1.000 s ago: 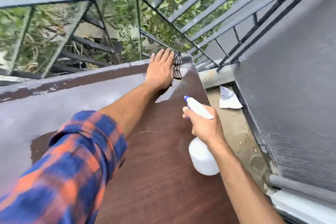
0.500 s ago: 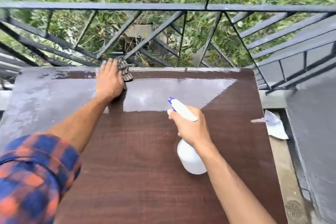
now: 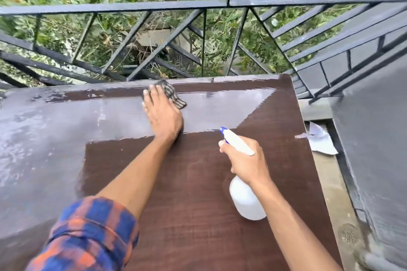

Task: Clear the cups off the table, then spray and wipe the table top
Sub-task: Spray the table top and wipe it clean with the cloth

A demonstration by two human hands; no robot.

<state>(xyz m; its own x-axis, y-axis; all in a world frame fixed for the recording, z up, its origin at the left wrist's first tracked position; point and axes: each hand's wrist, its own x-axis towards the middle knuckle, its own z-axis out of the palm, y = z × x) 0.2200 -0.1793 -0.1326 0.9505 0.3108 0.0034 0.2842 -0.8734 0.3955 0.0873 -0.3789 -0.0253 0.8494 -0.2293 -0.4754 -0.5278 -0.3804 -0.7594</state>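
The left hand lies flat, fingers spread on the striped cloth, pressing it to the bench near its far edge, likely to wipe. The right hand wraps the white spray bottle, nozzle forward, ready; contents unclear. No cups show.

Bare table top all round, only the railing close behind its far edge
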